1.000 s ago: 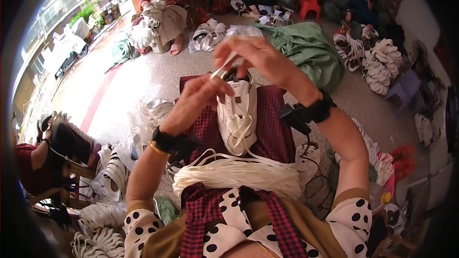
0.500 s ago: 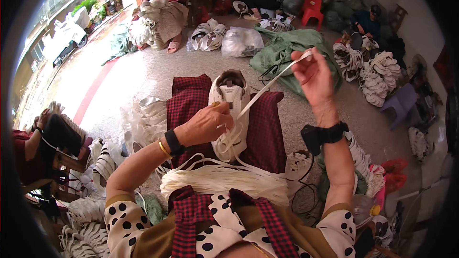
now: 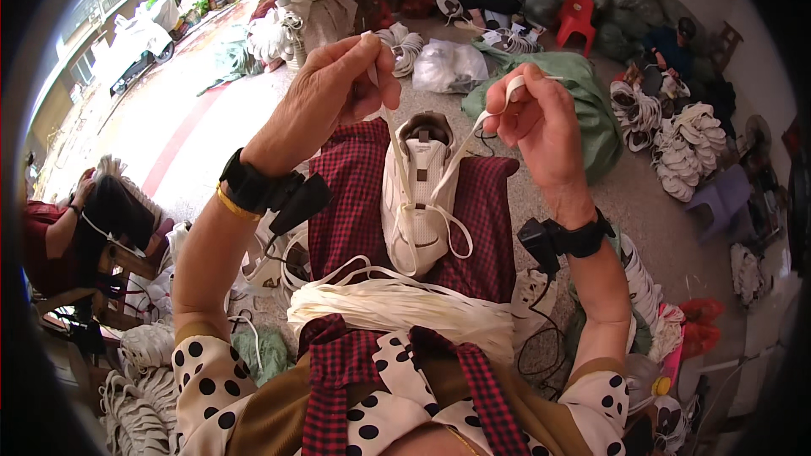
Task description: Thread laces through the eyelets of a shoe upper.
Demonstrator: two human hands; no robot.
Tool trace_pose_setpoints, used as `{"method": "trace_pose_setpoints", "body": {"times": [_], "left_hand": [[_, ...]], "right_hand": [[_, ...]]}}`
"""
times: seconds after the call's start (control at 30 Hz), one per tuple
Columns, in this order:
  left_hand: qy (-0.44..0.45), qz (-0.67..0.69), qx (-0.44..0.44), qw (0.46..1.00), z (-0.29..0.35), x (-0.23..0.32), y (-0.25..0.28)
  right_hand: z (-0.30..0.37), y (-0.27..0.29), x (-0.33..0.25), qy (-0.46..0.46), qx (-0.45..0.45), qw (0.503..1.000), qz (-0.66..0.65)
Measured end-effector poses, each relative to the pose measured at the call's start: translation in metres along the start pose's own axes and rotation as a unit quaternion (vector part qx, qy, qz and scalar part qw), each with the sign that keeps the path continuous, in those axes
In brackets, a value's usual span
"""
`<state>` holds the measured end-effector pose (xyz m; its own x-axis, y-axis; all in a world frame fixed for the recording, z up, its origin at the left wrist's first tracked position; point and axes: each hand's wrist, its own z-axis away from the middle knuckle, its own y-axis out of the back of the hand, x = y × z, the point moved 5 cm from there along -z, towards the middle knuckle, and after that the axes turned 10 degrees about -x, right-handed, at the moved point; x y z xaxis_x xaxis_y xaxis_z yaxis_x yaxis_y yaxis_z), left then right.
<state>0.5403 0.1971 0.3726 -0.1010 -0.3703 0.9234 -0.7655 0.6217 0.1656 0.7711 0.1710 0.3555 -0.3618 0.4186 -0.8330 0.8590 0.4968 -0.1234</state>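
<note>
A cream-white shoe [image 3: 432, 228] lies on the red-and-black checked cloth [image 3: 345, 173] over my lap, its brown-lined collar pointing away from me. A flat cream shoelace [image 3: 457, 154] runs through its lower front, and one loop hangs off the right side. My left hand [image 3: 342, 76], raised above and left of the shoe, pinches one length of lace between thumb and finger. To the right, my right hand [image 3: 536, 110] is closed on the other length, with a bit of lace sticking out past the fingertips. A thick bundle of cream laces [image 3: 397, 312] rests across my lap nearest me.
A green sack [image 3: 579, 105] lies ahead on the right, beside a clear plastic bag [image 3: 449, 66]. Piles of white shoe parts [image 3: 673, 148] sit around. A red stool [image 3: 576, 21] and a purple stool [image 3: 718, 190] stand to the right. Several people sit working nearby.
My left hand has left the shoe's front and risen up and away with a length of lace. My right hand has come slightly lower and left. Both lace lengths now rise from the shoe.
</note>
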Motion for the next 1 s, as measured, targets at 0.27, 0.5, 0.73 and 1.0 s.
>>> {"method": "trace_pose_setpoints", "body": {"times": [0.27,0.5,0.73,1.0], "left_hand": [[-0.072,-0.099,0.007,0.992,-0.022,0.035,-0.016],[-0.029,-0.020,-0.062,0.997,-0.019,0.032,-0.030],[-0.011,0.086,-0.068,0.994,-0.012,0.032,-0.033],[-0.021,0.002,-0.083,0.996,-0.003,0.034,-0.025]], "right_hand": [[-0.029,-0.051,-0.041,0.070,-0.058,0.924,0.372],[-0.038,-0.073,-0.061,0.177,-0.005,0.859,0.480],[-0.051,-0.056,-0.044,0.113,-0.003,0.913,0.393],[-0.052,-0.058,-0.044,0.038,-0.025,0.964,0.260]]}}
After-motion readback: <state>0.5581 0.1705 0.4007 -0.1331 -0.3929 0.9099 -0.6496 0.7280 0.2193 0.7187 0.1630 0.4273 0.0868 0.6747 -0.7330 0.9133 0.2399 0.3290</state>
